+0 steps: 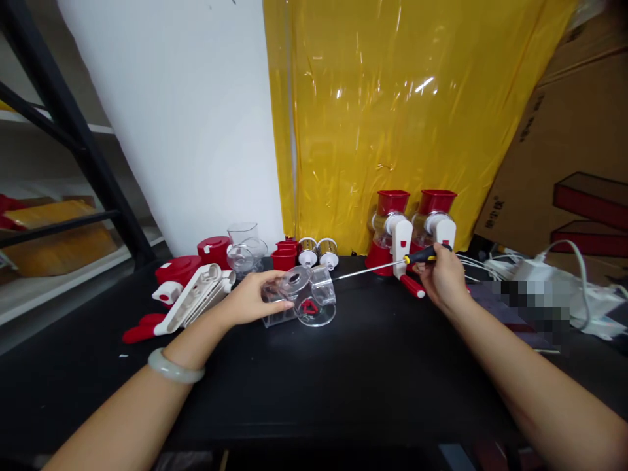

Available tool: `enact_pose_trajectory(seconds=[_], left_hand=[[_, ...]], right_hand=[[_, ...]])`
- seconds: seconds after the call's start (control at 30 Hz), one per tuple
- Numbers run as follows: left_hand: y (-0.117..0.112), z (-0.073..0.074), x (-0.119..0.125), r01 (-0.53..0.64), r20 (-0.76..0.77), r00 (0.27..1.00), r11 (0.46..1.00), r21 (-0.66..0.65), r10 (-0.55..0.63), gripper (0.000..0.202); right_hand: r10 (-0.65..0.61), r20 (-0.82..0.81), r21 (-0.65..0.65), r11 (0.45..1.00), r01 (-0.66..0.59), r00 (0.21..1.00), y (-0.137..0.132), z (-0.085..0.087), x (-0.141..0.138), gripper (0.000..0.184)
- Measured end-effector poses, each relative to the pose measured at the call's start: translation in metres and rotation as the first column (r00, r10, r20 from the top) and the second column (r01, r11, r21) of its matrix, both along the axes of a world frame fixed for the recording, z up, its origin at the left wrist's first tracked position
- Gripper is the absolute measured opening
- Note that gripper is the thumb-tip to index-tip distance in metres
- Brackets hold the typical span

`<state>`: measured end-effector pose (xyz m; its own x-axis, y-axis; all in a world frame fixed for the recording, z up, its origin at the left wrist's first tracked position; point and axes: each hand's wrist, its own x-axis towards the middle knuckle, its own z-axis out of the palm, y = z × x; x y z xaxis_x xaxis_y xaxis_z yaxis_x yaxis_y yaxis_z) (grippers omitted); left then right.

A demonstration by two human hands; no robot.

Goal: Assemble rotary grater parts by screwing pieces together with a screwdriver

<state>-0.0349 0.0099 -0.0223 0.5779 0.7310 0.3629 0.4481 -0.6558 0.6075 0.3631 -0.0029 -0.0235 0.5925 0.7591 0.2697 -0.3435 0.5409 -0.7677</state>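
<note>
My left hand (258, 297) grips a clear plastic grater housing (316, 314), which lies tilted on the black table. A small red part (309, 306) shows at its round base. In my right hand (444, 278) is a screwdriver (375, 269) with a black and yellow handle. Its long shaft points left, and the tip is at or close to the housing's right end; whether they touch I cannot tell. Behind the screwdriver stand two assembled rotary graters, the nearer-left grater (392, 226) and the right grater (436, 216), both with red hoppers and white crank arms.
At left lie white crank arms (196, 294) with red handles and red bases (179, 268). Another clear housing (245, 248), red pushers (284, 254) and grater drums (318, 252) line the back. White cables and adapters (544, 278) lie right, beside a cardboard box (564, 150).
</note>
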Motion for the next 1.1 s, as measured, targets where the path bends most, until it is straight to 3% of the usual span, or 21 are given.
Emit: enact_pose_trajectory(seconds=[0.67,1.1], left_hand=[[-0.0012,0.002,0.0002,0.007,-0.028,1.0,1.0,0.027,-0.006,0.051],[-0.0043,0.0054,0.0023,-0.012,-0.051,0.999,1.0,0.025,0.014,0.051]], right_hand=[[0.015,-0.023,-0.022,1.0,-0.016,1.0,-0.0029,0.0015,-0.0025,0.023],[0.042,0.017,-0.015,0.999,-0.042,0.999,-0.0031,-0.0032,-0.0088,0.032]])
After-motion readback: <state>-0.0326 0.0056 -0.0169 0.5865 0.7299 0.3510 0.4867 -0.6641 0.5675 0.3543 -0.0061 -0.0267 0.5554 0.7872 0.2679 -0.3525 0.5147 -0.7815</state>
